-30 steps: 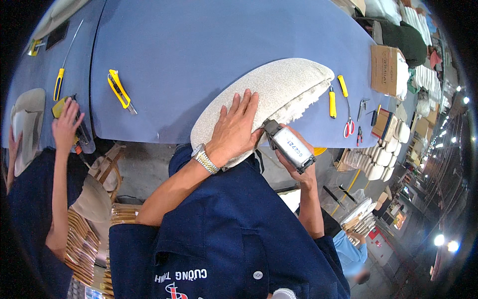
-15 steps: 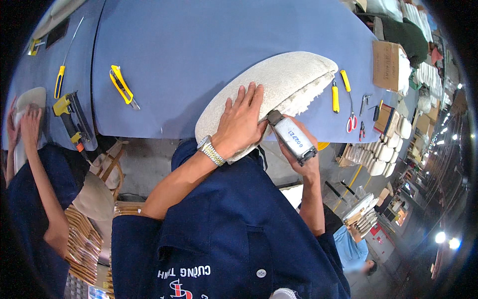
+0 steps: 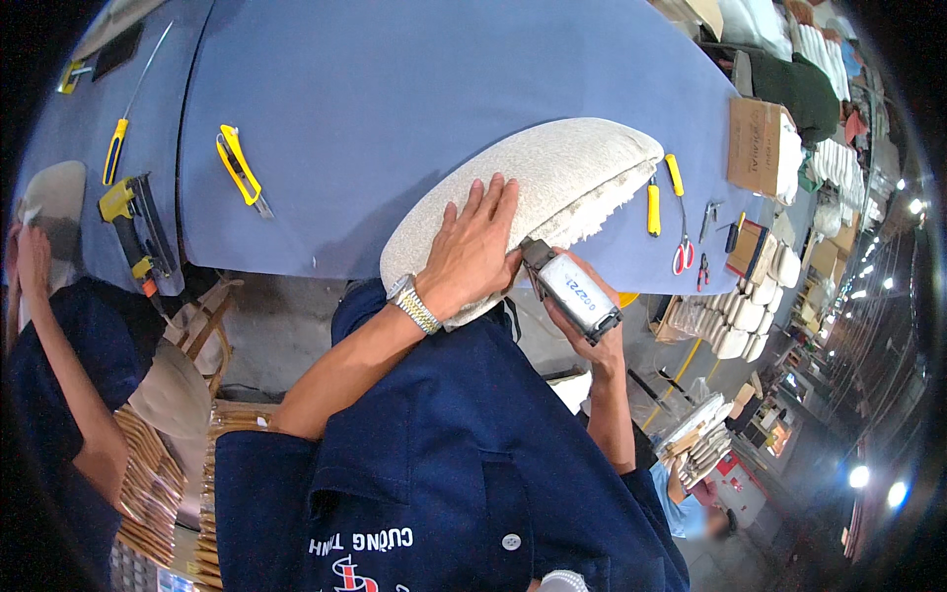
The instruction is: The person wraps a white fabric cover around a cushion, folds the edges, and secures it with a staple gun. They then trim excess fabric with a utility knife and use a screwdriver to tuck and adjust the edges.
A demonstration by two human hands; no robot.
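Observation:
My left hand [image 3: 470, 249], with a metal watch at its wrist, lies flat on a cream fabric seat cushion [image 3: 557, 168]. Its fingers are stretched out over the top, and the thumb rests by the cushion's near edge. A staple gun [image 3: 577, 294] with a silver body and a dark nose is gripped in my right hand [image 3: 606, 347]. That nose meets the cushion's edge close to my left thumb; the exact contact spot is hidden. White, frayed padding shows along the open side of the cushion, which rests over the front edge of the blue table [image 3: 395, 79].
On the table's left lie a yellow utility knife [image 3: 241, 170], a screwdriver [image 3: 116, 148] and another staple gun [image 3: 138, 227]. Toward the right are yellow-handled tools [image 3: 653, 207], scissors [image 3: 683, 255] and a cardboard box [image 3: 756, 146]. A co-worker's hand [image 3: 34, 259] handles a pad at far left.
The view has shifted slightly, moving the table items a little in the picture. My left hand stays on the cushion, and the staple gun is still held at its edge.

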